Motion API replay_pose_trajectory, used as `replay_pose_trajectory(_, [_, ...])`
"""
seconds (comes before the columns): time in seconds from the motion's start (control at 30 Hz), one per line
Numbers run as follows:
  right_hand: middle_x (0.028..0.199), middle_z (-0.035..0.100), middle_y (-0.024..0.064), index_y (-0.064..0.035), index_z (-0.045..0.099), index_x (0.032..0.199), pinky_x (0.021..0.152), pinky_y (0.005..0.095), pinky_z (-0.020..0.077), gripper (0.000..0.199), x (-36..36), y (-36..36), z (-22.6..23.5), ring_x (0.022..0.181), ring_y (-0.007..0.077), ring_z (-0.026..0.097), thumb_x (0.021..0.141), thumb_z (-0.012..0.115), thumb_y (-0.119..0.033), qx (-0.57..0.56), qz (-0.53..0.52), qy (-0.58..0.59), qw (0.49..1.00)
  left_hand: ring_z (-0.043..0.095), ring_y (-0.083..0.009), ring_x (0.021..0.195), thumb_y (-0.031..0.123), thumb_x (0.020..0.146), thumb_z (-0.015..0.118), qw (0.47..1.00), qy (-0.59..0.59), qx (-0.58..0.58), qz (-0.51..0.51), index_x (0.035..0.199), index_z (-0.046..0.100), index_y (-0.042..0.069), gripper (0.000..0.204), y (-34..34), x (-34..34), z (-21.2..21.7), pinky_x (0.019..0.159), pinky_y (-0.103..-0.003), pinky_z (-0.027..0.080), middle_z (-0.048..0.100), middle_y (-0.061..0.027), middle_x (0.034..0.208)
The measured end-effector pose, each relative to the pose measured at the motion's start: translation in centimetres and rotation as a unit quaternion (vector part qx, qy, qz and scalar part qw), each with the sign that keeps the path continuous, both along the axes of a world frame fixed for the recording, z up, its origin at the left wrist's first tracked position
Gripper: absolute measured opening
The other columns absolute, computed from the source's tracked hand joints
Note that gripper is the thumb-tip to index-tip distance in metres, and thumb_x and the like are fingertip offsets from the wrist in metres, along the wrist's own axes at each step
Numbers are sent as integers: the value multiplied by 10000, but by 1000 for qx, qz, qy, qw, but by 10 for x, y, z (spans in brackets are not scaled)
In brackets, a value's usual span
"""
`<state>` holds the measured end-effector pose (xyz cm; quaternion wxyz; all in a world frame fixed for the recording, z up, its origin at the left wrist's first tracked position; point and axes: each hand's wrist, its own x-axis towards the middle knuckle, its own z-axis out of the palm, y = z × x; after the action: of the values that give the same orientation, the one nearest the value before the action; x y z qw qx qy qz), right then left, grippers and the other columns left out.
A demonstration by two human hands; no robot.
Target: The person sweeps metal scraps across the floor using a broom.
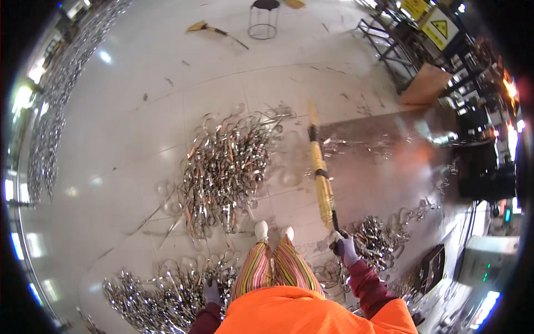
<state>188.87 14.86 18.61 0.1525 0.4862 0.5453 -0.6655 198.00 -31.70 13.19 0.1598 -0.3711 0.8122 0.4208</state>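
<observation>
Pale floor [128,122], strewn with curled metal strips [225,172], spreads around the person; the step in hand looks like sweeping, and the next stroke would call for a firm hold and a low broom head. Out to the side, the gloved right hand [346,249] is curled closed on the dark handle of a straw broom [321,178] pointing away ahead, while the left hand [211,291] hangs low by a nearer heap [158,298], its grip impossible to tell.
</observation>
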Motion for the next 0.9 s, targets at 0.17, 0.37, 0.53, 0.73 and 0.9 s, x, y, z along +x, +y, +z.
replay_pose_trajectory(0.17, [503, 488, 69, -108, 400, 783, 272, 233, 285, 157, -8, 48, -27, 313, 123, 392, 732, 498, -218, 9, -72, 23, 997, 453, -86, 460, 145, 760, 449, 972, 23, 203, 113, 832, 531, 30, 158, 27, -53, 1, 413, -222, 390, 503, -19, 614])
replay_pose_trajectory(0.37, [544, 501, 103, -84, 419, 735, 287, 262, 302, 177, -44, 5, -74, 330, 139, 388, 731, 492, -245, -81, 0, -76, 994, 430, -70, 428, 116, 750, 448, 978, 36, 156, 131, 774, 539, 38, 122, 16, -21, 5, 372, -210, 346, 491, -9, 576])
replay_pose_trajectory(0.53, [519, 497, 49, -80, 465, 612, 357, 316, 340, 149, -27, -123, -189, 363, 178, 410, 710, 457, -192, -107, 476, 154, 859, 474, -96, 584, 124, 740, 452, 952, 58, 85, 287, 804, 528, -5, 163, -45, 79, -41, 548, -236, 389, 527, -24, 626])
replay_pose_trajectory(0.73, [508, 496, 157, -64, 546, 573, 423, 352, 396, 170, -84, -339, -148, 459, 315, 504, 592, 500, -227, 74, 791, 405, 452, 460, -116, 402, 163, 756, 449, 890, 38, 28, 453, 762, 463, 73, 91, -16, 125, 16, 340, -222, 383, 497, -28, 566])
replay_pose_trajectory(0.9, [544, 492, 140, -47, 523, 642, 476, 351, 405, 158, -154, -485, -172, 508, 316, 483, 592, 532, -197, -86, 762, 466, 441, 514, -187, 524, 249, 781, 395, 848, -47, 107, 516, 958, 500, 65, 277, 25, 200, 9, 475, -296, 420, 559, -92, 692])
